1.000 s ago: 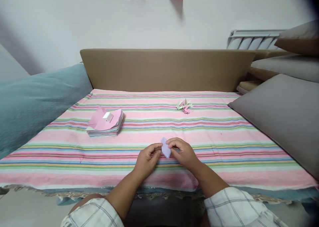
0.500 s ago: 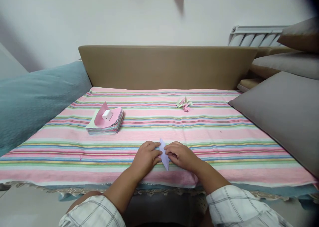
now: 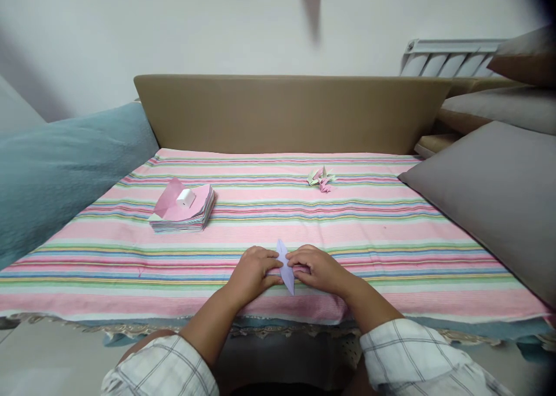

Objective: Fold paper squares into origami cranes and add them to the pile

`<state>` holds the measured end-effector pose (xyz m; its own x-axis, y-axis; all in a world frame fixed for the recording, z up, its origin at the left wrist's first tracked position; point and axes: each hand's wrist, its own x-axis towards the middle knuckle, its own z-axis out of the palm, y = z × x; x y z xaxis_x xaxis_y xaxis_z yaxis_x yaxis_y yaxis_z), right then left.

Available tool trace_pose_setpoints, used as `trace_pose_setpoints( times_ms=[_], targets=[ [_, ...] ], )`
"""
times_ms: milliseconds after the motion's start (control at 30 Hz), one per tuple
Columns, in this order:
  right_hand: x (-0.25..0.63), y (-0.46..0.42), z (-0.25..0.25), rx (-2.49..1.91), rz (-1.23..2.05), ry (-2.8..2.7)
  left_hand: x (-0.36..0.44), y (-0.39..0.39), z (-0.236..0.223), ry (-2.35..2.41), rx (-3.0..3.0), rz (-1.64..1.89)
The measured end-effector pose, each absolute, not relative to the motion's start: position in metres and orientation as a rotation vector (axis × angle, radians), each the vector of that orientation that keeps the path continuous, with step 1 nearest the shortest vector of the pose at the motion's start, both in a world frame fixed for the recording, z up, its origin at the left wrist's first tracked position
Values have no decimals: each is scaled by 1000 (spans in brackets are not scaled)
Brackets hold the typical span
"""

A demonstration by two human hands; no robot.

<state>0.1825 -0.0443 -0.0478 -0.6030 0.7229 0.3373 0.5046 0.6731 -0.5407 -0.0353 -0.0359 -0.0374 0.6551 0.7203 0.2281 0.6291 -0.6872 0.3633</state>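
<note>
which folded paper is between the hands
The slim lavender folded paper, pointed at both ends, between the left hand and right hand; the pink and pale green folded papers lie farther back.

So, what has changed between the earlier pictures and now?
The pale purple folded paper now shows longer and narrower, with pointed ends; the left hand and right hand hold it throughout. The left side of the pink paper sheet lifted, then partly settled. The white block and the pink and pale green folded paper pieces stayed put.
</note>
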Motion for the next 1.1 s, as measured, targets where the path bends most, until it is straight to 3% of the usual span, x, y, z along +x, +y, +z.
trace_pose_setpoints(
  times_ms=[333,767,1100],
  targets=[
    [182,-43,-49,-951,566,-2317,-34,-38,-34,1143,2514,529],
    [182,-44,-46,-958,579,-2330,-28,-43,-44,943,2833,643],
    [182,-43,-46,-925,552,-2328,-22,-45,-43,1295,2480,679]
  ],
)
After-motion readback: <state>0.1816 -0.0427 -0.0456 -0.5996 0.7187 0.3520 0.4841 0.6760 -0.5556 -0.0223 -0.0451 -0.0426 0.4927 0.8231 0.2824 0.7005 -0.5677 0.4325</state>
